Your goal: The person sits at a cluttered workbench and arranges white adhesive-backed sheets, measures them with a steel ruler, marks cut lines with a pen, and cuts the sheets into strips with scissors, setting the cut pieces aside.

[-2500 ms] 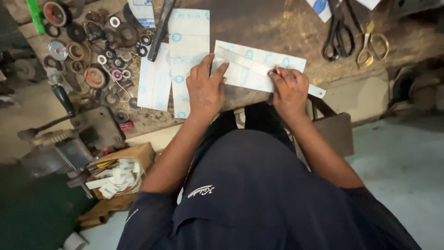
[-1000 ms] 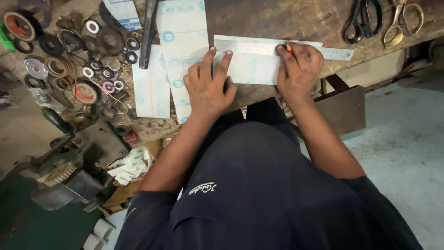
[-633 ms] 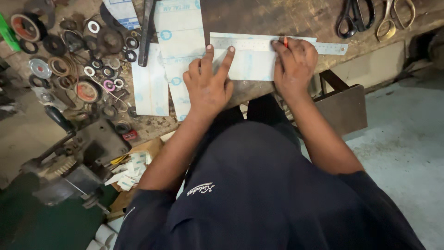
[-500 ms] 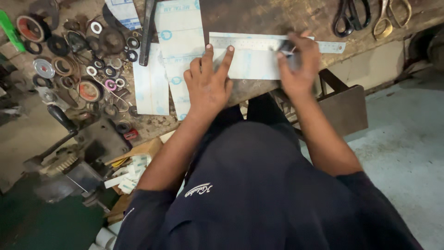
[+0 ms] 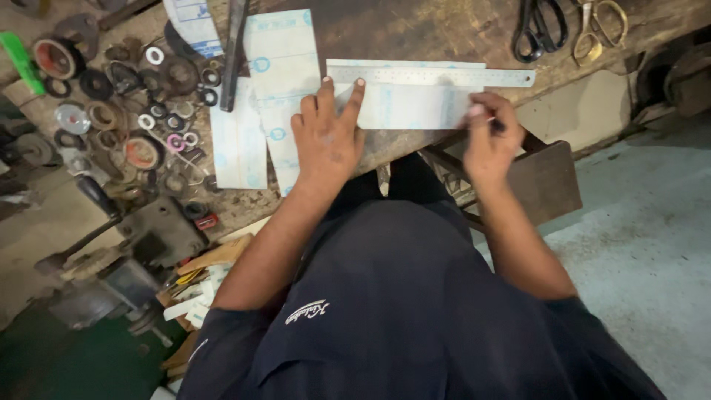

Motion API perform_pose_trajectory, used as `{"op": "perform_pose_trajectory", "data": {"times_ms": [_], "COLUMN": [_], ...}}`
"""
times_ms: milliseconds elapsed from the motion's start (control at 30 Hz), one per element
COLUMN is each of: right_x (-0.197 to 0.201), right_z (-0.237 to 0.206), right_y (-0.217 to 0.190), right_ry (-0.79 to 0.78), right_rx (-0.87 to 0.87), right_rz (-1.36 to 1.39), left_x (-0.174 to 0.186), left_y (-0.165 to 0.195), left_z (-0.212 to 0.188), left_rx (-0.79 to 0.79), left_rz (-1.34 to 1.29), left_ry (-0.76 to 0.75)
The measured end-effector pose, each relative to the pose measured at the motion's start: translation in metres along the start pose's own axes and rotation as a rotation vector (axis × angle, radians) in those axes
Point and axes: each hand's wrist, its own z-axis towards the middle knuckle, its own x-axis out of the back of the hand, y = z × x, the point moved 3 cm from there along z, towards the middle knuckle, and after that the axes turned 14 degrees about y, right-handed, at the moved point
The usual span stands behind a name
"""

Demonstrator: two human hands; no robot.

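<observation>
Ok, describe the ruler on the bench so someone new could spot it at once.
Start at the worn wooden bench and find the pale sheet lying between the two hands. The steel ruler lies flat along that sheet's far edge, with the left hand pressing its left end. It is the only long, thin, silvery strip with fine graduation marks.
</observation>
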Motion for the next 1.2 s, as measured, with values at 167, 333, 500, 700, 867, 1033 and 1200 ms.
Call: {"op": "perform_pose_trajectory", "data": {"times_ms": [167, 333, 500, 700, 867, 1033, 1200], "right_x": [-0.083, -0.143, -0.156, -0.166, -0.171, -0.175, -0.178], "right_z": [-0.008, 0.023, 0.027, 0.027, 0.028, 0.029, 0.029], "right_y": [-0.035, -0.016, -0.011, -0.018, -0.024, -0.021, -0.017], "right_ry": [-0.250, -0.233, -0.280, -0.280, -0.305, -0.286, -0.306], "right_rx": [0.270, -0.026, 0.130, 0.150, 0.214, 0.196, 0.182], "right_rz": [-0.041, 0.091, 0.010, -0.093, -0.085, -0.129, -0.121], "left_x": [0.004, -0.003, -0.008, -0.008, -0.006, -0.006, -0.006], "left_y": [-0.006, -0.014, -0.026, -0.033, -0.036, -0.039, -0.041], "left_z": [-0.003, -0.003, -0.003, 0.004, 0.011, 0.015, 0.018], "left_rx": [0.013, 0.016, 0.033, 0.032, 0.042, 0.042, 0.047], "left_rz": [-0.039, -0.004, 0.020, 0.024, 0.024, 0.015, 0.002], "left_ry": [0.068, 0.059, 0.041, -0.003, -0.032, -0.040, -0.056]}}
